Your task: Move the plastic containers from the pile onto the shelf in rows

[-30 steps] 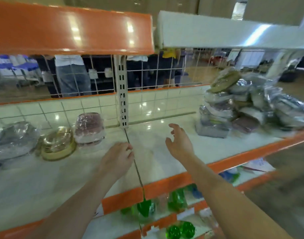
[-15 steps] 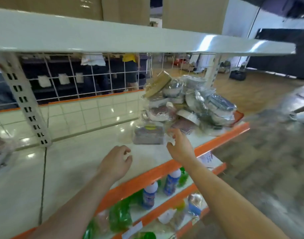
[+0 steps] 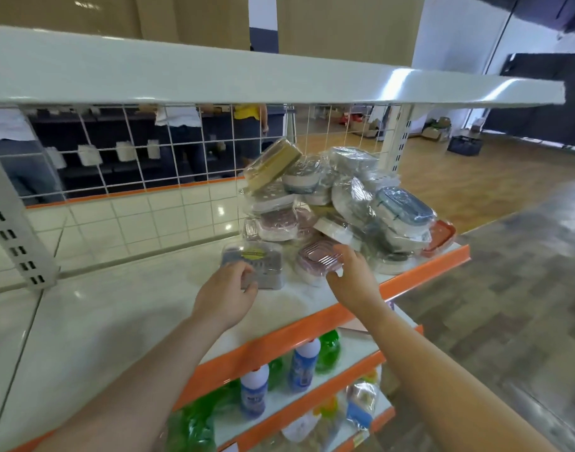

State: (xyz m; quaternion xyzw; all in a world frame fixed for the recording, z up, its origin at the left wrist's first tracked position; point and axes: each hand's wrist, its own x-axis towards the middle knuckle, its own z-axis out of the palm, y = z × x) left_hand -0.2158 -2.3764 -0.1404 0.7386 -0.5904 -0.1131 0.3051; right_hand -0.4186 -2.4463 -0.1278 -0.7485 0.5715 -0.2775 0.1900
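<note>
Both bare forearms are stretched forward and up from the bottom of the view, roughly parallel, wrists kept pretty straight. The left hand (image 3: 225, 296) is seen from the back, knuckles up, with its fingers (image 3: 247, 272) curled over the near edge of whatever is being gripped there. The right hand (image 3: 353, 275) is angled a bit inward, thumb spread out to the left, the other fingers bent and laid over the top of its own pick. The two hands are kept apart, not touching.
</note>
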